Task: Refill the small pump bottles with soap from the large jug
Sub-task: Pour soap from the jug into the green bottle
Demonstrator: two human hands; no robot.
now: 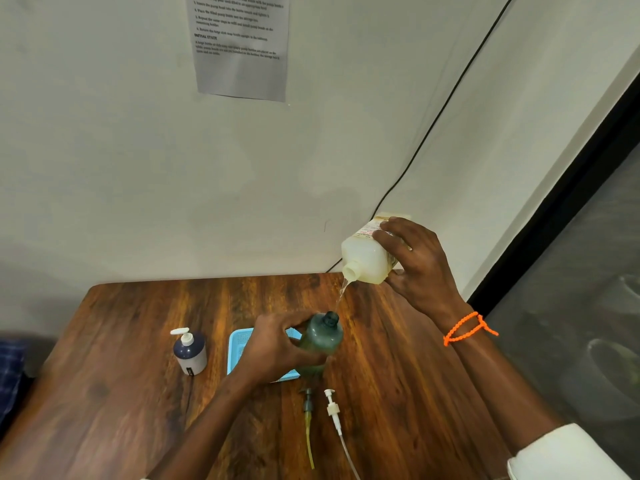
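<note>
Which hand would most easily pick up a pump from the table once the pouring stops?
Probably the left hand. It only steadies the green bottle, close above the two loose pumps. The right hand is up high, tilting the jug.

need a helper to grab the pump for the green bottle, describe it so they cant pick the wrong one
On the wooden table, look just in front of the blue tray, where two loose pumps lie side by side. Take the left one, the dark pump: grey-green head and yellowish tube, while the white pump beside it has a clear tube.
</note>
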